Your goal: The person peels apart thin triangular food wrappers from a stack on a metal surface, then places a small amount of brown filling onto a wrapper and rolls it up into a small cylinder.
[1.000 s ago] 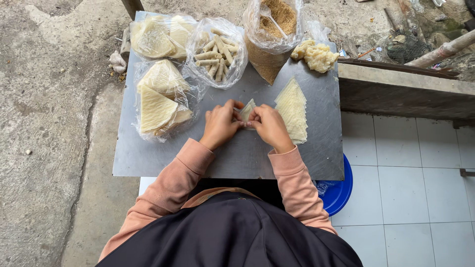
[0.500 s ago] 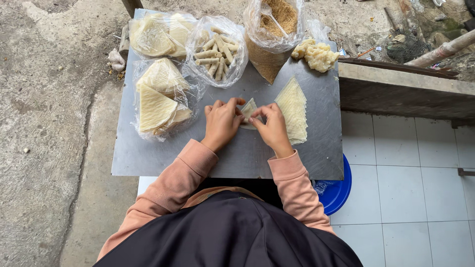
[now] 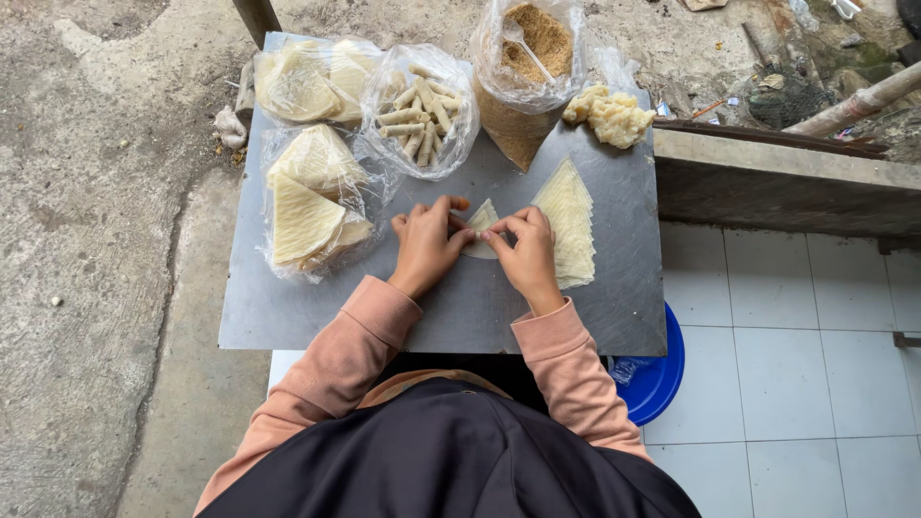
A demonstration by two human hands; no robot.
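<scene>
Left hand (image 3: 425, 242) and right hand (image 3: 526, 251): fingers curled, pinching one triangular wrapper (image 3: 483, 222). Wrapper stack (image 3: 568, 221) just beside right hand, on metal table (image 3: 460, 307).

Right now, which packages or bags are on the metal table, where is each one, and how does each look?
Clear bag of triangular wrappers: left side, pale cream sheets inside.
Clear bag of folded wrappers: far left corner, pale yellow.
Clear bag of rolled sticks: far middle, beige rolls.
Clear bag of brown crumbs: far right of middle, upright, open.
No labels, signs or screens visible.
</scene>
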